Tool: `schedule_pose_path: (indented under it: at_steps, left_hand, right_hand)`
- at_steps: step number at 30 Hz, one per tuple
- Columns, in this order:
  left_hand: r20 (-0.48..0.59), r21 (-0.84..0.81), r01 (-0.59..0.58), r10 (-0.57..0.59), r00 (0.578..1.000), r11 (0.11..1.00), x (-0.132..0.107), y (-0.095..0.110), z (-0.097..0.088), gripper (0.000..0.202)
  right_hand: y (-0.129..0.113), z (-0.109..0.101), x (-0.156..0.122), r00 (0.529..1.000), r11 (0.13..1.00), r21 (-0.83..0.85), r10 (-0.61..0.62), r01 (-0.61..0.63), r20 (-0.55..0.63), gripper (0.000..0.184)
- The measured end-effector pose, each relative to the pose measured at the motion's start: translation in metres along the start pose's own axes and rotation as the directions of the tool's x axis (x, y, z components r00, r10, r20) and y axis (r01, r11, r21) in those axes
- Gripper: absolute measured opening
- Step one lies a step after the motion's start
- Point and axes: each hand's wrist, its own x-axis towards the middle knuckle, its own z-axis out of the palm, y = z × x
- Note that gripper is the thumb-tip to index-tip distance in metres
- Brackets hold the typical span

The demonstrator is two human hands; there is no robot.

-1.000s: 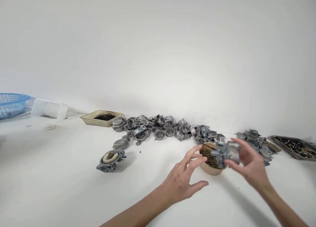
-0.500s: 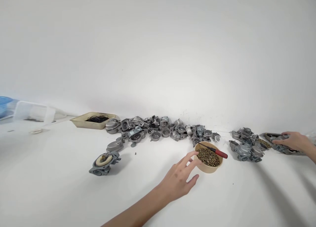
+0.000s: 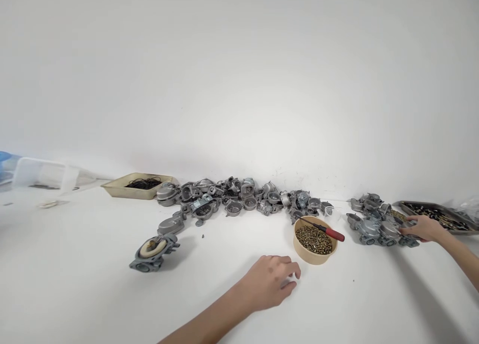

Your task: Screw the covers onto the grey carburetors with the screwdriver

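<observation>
My right hand (image 3: 422, 228) is at the right end of a group of grey metal carburetors (image 3: 369, 230), its fingers round the outermost carburetor (image 3: 409, 241), which rests on the table and is partly hidden by the hand. My left hand (image 3: 273, 281) is low over the table, fingers loosely curled and thumb apart, with nothing in it. Just beyond its fingertips stands a round tan bowl (image 3: 312, 258) full of small brass-coloured screws (image 3: 314, 239). A screwdriver (image 3: 333, 233) with a red handle lies across the bowl's rim.
A long heap of carburetor parts (image 3: 234, 208) runs along the wall. One carburetor with a cream float (image 3: 153, 249) sits at front left. A yellowish tray (image 3: 129, 191) holds black rings. At far right is a dark tray (image 3: 441, 216) of small parts; a clear bin (image 3: 37, 174) stands far left.
My right hand has moved left and nearer from the dark tray to the end of the carburetor group, where another carburetor now sits. My left hand has drawn back from the bowl, fingers more curled.
</observation>
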Motion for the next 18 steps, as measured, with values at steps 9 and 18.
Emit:
schedule_pose_path:
  at_steps: [9, 18]
  left_hand:
    - [0.038, 0.017, 0.028, -0.029, 0.999, 0.999, 0.0004, 0.0005, -0.0002, 0.022]
    - [0.041, 0.02, 0.025, -0.025, 0.999, 0.999, -0.0001, -0.0001, 0.0006, 0.021]
  right_hand:
    - [-0.0049, 0.0045, -0.0006, 0.991, 0.996, -0.063, 0.072, -0.065, 0.111, 0.013]
    - [-0.0102, 0.004, -0.008, 0.991, 0.995, -0.069, 0.076, -0.069, 0.106, 0.018]
